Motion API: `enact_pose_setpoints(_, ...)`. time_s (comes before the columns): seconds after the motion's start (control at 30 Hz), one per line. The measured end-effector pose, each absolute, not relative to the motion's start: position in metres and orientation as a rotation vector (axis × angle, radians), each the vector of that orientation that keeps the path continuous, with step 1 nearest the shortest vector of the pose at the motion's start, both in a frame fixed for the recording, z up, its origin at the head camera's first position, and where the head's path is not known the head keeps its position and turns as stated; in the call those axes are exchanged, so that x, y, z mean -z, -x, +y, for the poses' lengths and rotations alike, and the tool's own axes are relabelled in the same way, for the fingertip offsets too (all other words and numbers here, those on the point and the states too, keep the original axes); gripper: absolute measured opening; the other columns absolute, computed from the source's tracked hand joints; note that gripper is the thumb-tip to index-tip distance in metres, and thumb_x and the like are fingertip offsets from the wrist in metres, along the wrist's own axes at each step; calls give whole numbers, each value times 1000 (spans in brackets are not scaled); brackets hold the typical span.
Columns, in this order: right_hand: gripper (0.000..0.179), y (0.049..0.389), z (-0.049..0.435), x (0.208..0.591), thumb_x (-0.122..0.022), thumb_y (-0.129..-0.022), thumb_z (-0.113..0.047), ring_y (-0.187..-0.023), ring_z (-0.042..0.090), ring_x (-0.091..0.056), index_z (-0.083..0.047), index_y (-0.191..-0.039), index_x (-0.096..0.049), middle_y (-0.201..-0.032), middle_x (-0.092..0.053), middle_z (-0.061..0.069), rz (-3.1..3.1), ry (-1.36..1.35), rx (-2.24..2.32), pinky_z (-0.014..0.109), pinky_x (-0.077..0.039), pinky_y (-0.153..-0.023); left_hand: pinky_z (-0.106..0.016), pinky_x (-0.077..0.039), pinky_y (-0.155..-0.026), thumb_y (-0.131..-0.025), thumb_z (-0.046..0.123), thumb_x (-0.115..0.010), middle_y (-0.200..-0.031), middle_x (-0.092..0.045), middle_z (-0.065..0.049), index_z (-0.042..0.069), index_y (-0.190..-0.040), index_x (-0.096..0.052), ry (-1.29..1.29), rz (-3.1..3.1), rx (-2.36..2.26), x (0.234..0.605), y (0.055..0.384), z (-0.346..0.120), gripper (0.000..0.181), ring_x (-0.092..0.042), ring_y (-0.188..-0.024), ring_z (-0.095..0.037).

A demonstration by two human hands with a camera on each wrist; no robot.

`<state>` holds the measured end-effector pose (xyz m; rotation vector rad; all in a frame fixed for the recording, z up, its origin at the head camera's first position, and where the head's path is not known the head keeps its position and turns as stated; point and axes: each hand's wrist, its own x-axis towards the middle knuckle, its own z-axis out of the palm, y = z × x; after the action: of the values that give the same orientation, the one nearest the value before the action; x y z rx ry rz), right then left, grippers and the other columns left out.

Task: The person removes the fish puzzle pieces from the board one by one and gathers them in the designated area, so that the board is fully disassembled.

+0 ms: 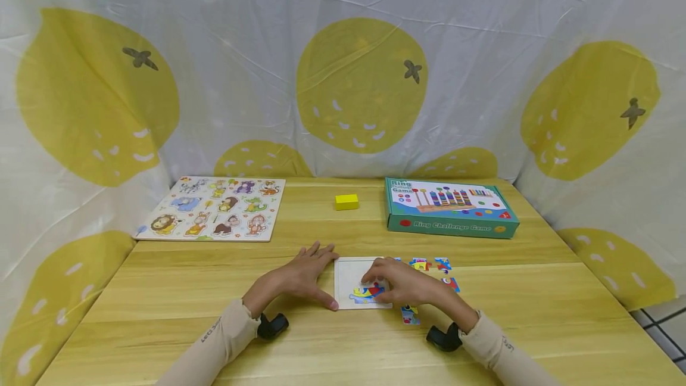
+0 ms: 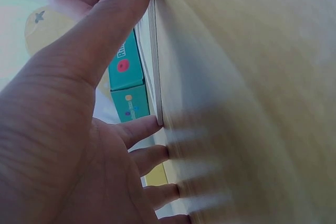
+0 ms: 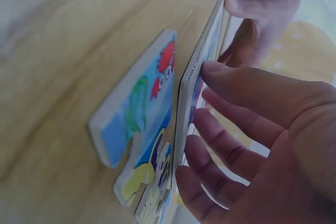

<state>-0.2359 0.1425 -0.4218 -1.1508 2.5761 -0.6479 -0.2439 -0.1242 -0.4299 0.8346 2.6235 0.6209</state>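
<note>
A shallow white puzzle tray [image 1: 348, 270] lies on the table between the hands. My left hand [image 1: 308, 276] is spread flat at its left side, thumb at the near corner and a fingertip at the far corner. Over the tray's right part is my right hand [image 1: 404, 282], its thumb and bent fingertips touching down around the colourful puzzle pieces [image 1: 360, 295] in the tray. In the right wrist view, the thumb [image 3: 223, 74] lies at the tray's edge, the other fingers spaced apart beneath it. Beside the tray lies a loose crab-printed puzzle piece [image 3: 152, 87].
More loose pieces, among them a red and blue one [image 1: 451, 283], lie right of the tray. Farther back are an animal peg puzzle board [image 1: 214, 207], a yellow block [image 1: 346, 202] and a green Ring Challenge Game box [image 1: 452, 207]. A lemon-print curtain [image 1: 241, 76] encloses the table.
</note>
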Motion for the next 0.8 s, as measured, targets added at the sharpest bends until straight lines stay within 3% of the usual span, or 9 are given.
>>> enact_pose_setpoints(0.2, 23, 237, 142, 424, -75, -82, -14, -96, 10, -51, -13, -105, -72, -103, -61, -5, 2579, 1199, 639, 27, -46, -86, -58, -4, -116, -69, 58, -78, -159, -17, -14, 11, -147, -33, -836, 2631, -608, 431, 244, -124, 102, -6, -146, -40)
enact_pose_setpoints(0.8, 22, 236, 142, 423, -75, -82, -12, -94, 11, -51, -12, -103, -69, -102, -60, -6, 2589, 1194, 645, 28, -46, -85, -59, -4, -116, -69, 59, -78, -159, -16, -15, 11, -147, -33, -849, 2630, -618, 433, 245, -125, 102, -5, -145, -41)
